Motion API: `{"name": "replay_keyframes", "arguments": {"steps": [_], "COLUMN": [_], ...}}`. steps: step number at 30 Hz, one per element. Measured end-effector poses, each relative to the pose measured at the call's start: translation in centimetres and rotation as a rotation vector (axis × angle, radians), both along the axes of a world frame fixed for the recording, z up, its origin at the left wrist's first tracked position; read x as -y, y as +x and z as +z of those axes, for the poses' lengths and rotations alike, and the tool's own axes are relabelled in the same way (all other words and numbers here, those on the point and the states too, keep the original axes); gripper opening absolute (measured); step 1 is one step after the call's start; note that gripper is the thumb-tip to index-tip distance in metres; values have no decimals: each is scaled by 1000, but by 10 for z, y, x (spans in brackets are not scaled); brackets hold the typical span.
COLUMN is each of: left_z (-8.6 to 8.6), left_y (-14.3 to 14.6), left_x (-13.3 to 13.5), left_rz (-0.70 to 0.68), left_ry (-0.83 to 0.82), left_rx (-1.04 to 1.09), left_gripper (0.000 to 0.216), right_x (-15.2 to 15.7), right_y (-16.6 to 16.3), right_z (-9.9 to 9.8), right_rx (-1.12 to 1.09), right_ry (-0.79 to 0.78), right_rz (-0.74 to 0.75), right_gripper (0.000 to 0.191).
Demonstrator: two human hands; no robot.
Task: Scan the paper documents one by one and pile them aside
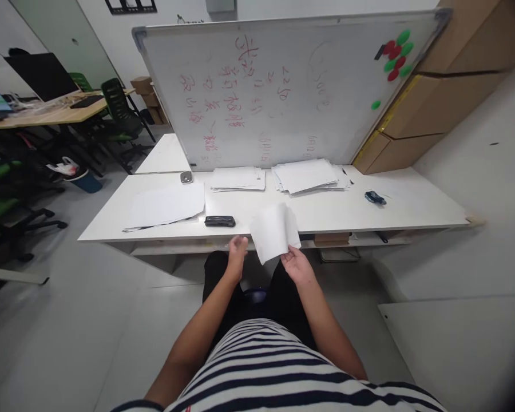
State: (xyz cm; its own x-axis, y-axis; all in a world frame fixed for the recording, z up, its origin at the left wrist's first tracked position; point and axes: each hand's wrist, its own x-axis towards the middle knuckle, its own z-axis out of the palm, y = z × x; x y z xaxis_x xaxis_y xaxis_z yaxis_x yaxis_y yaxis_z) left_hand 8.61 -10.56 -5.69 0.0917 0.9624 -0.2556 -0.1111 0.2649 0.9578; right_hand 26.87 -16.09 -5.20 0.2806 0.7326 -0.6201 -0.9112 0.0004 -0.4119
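A few white paper sheets point(271, 232), bent and curling upward, hang over the front edge of the desk. My right hand point(298, 264) grips their lower right corner between thumb and fingers. Just left of the sheets is my left hand point(237, 254), apart from them, its fingers loosely bent and holding nothing visible. A black stapler point(220, 221) lies on the desk beyond that hand. Farther left is a flat stack of paper point(167, 205).
Two more paper piles, a neat one point(238, 178) and a looser one point(309, 175), lie before the leaning whiteboard point(257, 91). A small dark blue tool point(375, 198) is at the right. A round-cornered metallic object point(186, 177) sits at the left. Cardboard boxes point(416, 106) are stacked at right.
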Motion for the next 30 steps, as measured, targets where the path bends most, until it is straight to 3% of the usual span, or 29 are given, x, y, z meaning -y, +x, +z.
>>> {"name": "replay_keyframes", "arguments": {"steps": [3,5,12,16,21,24,30], "left_z": [6,15,45,66,92,89,46], "left_y": [-1,-3,-4,-3,3,10,16], "left_x": [10,9,-13,-36,-70,-89,-102], "left_rz": [-389,-476,-373,-229,-158,-143,-52], "left_ry": [-254,-236,65,276,471,558,464], "left_rx": [334,426,236,118,-61,-52,-118], "left_gripper": [53,49,47,43,31,29,36], "right_x": [15,26,45,25,-28,-63,-94], "right_y": [-4,-6,20,48,64,65,51], "right_z": [7,8,9,37,77,75,17], "right_rx": [-9,8,202,603,1062,1229,1271], "right_ry": [37,40,195,271,384,338,267], "right_rz": [85,126,200,172,182,86,73], "right_gripper": [18,17,19,34,42,39,42]}}
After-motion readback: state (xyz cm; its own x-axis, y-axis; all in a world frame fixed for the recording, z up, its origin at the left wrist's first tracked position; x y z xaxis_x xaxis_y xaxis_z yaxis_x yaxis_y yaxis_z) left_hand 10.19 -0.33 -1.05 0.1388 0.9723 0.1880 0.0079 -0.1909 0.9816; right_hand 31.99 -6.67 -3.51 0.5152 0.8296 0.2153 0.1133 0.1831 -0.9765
